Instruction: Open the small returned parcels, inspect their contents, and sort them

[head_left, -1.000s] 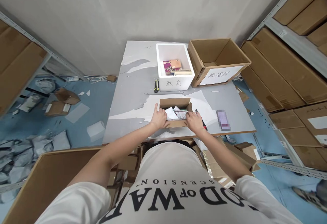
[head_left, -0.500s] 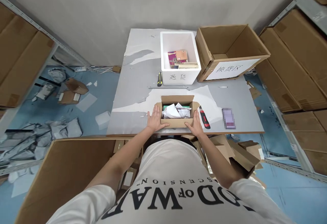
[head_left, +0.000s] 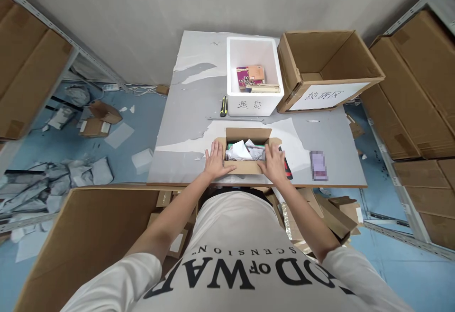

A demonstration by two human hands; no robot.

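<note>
A small open cardboard box point(head_left: 245, 167) lies near the table's front edge, its flaps folded outward. Inside are crumpled white paper point(head_left: 238, 151) and something green, mostly covered. My left hand point(head_left: 214, 161) rests along the box's left side with fingers stretched out and thumb on the front flap. At the right side, my right hand point(head_left: 274, 162) has its fingers apart over the rim and its thumb by the front flap. A red and black utility knife point(head_left: 287, 169) lies beside my right hand, partly hidden by it.
Behind the box stand a white foam box point(head_left: 254, 105) holding books point(head_left: 250, 76) and a large open carton point(head_left: 330, 96). A yellow and black cutter point(head_left: 223, 106) lies left of the foam box. A blurred purple item point(head_left: 319, 166) is at right. Below the edge sits a big carton point(head_left: 103, 226).
My right hand has shifted from the box's outer right side inward over its rim, now covering part of the utility knife. My left hand stays at the left side. The view has shifted slightly.
</note>
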